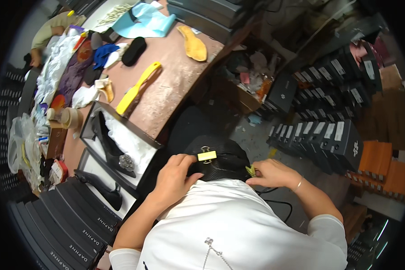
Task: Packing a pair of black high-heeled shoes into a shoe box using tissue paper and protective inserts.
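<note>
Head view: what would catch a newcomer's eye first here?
Low in the middle, the left hand and right hand grip a black mesh item with a yellow binder clip on it. On the brown table lie a long yellow shoehorn and an open box holding a black heeled shoe.

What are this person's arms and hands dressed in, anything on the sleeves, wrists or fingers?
Both forearms are bare, with no gloves on either hand. The left hand has nothing on its wrist or fingers that shows. The right hand has a thin pale bracelet at the wrist. White fabric sleeves are pushed up near the elbows: one cuff at the left arm, one at the right.
</note>
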The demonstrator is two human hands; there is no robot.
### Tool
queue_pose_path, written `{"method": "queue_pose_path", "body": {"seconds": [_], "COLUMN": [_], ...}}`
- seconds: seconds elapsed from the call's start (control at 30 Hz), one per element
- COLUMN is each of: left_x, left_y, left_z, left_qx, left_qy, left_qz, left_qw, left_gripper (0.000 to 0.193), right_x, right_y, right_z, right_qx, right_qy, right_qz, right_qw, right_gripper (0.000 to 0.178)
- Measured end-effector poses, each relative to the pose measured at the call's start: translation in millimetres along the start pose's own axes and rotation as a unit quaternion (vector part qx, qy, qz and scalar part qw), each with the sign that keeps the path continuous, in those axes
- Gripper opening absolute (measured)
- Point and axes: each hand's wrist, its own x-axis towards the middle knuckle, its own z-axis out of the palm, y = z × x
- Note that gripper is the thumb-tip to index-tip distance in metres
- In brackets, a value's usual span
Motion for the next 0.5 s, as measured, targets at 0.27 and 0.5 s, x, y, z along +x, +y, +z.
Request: {"method": "queue_pose_path", "body": {"seconds": [0.27,0.5], "left_x": [3,0], "left_y": [-26,-41], "left_z": [16,29], "left_qx": [-0.026,0.014], "left_qy": [0.070,0.229], "left_qz": [0.012,0.046], "left_qw": [0.997,0.972], "left_gripper": [0.012,0.019], "right_x": [-3,99], "right_y": [3,-53], "right_z": [-23,-108], "right_qx": [0.048,0.082], "right_qy": [-0.013,0.128], "right_qz": [0.024,-0.118], "right_qw": [0.998,0.981], "right_gripper": [0.036,0.027]}}
